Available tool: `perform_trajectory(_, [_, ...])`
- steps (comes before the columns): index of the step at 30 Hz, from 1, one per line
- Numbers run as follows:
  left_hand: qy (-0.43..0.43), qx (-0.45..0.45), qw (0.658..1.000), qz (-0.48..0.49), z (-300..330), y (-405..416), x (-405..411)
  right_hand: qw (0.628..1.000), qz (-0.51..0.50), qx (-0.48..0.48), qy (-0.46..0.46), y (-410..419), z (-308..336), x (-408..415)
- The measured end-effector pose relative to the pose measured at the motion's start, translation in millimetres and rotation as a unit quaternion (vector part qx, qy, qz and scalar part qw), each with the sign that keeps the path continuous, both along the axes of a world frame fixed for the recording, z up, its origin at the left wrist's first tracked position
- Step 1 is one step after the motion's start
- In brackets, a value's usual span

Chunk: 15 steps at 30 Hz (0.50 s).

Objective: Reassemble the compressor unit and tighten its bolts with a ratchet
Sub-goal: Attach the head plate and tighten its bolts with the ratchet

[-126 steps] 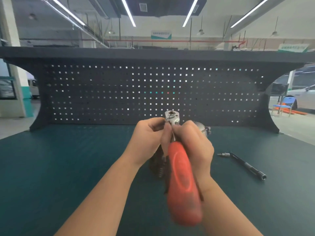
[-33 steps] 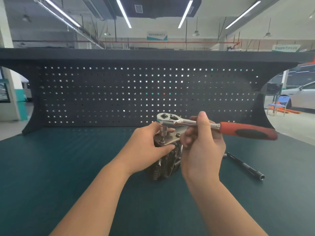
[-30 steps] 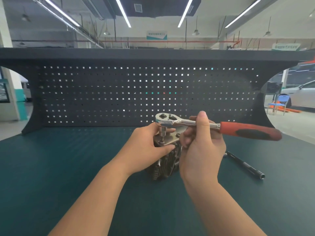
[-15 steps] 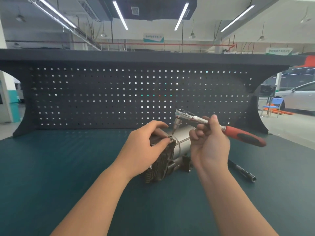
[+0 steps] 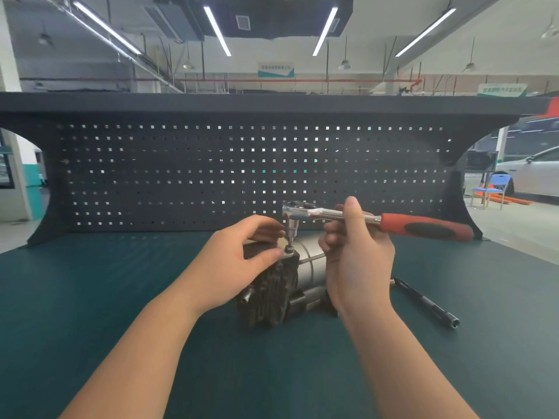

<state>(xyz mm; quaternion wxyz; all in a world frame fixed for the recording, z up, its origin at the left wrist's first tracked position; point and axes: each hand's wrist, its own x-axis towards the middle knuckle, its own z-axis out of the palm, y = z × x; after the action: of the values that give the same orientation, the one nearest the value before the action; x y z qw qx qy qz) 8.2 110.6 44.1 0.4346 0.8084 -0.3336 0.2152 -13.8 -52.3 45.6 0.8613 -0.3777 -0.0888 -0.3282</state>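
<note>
ratchet (image 5: 375, 220): socket back down on top bolt | compressor unit (image 5: 284, 285): turned since 4.2 s ago

A slim black metal extension bar (image 5: 425, 302) lay on the dark green bench mat (image 5: 90, 297) at lower right; a black perforated pegboard (image 5: 181, 176) stood behind.

Compressor unit (image 5: 281, 285): stands on the green bench mat, mid-frame. Dark finned casting faces the camera; silver cylindrical body extends behind and to the right. Flat metal plate (image 5: 287, 252) on top, bolt (image 5: 289, 247) seated in it. Small port stub low on the left of the fins

Ratchet (image 5: 363, 220): chrome head and shank, red handle with black insert. Roughly level, handle pointing right. Socket (image 5: 292, 228) hangs vertically from the head, its lower end on the bolt
</note>
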Motion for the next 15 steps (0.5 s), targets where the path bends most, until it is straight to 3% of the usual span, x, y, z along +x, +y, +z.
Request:
perform_trajectory(3, [0.025, -0.012, 1.000, -0.006, 2, 3, -1, 0.982, -0.112, -0.149, -0.029, 11, -4, -6])
perform_trajectory(6, [0.062, -0.088, 0.994, -0.020, 2, -7, -4, 0.947, -0.176, -0.265, -0.049, 23, -9, -9])
perform_trajectory(8, [0.092, -0.147, 0.985, 0.010, 4, -22, -8, 0.928, -0.215, -0.283, -0.107, 31, -13, -7])
perform_trajectory(11, [0.073, -0.168, 0.974, 0.134, 1, -41, -6, 0.901, -0.299, -0.288, -0.129, 32, -16, -1])
perform_trajectory(13, [0.069, -0.180, 0.967, 0.164, 0, -45, -3, 0.914, -0.260, -0.283, -0.126, 25, -15, 0])
perform_trajectory(15, [0.067, -0.192, 0.967, 0.154, -2, -44, -1, 0.944, -0.156, -0.280, -0.080, 14, -6, 0])
